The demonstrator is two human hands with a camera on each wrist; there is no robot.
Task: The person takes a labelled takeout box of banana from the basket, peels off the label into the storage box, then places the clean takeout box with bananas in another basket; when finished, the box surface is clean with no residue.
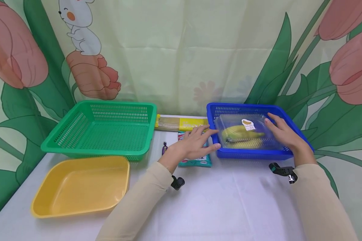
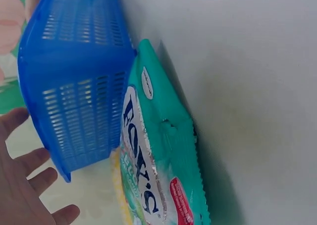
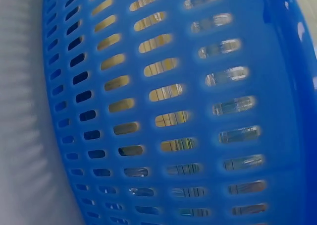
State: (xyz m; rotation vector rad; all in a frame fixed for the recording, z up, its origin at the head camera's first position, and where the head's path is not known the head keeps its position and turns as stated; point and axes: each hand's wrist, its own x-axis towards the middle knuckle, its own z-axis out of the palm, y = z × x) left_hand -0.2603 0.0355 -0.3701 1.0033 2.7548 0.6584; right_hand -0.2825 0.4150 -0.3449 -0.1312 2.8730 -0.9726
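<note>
In the head view, a clear plastic box of bananas (image 1: 244,134) with a white banana sticker lies inside the blue basket (image 1: 253,154). My left hand (image 1: 196,142) reaches over a teal Fox's candy bag (image 1: 196,163) to the basket's left rim. The left wrist view shows its fingers (image 2: 37,158) spread apart beside the basket wall, with nothing in them. Over the box's right end is my right hand (image 1: 285,132), fingers extended; whether they touch the lid is hard to tell. Only the basket's slotted wall (image 3: 198,106) fills the right wrist view.
A green basket (image 1: 117,137) stands at the back left, with a yellow tray (image 1: 84,187) in front of it. Between the two baskets lie a yellow-and-clear pack of noodle-like sticks (image 1: 181,124) and a small dark-wrapped item (image 1: 164,147). A printed curtain (image 1: 169,50) hangs behind the table.
</note>
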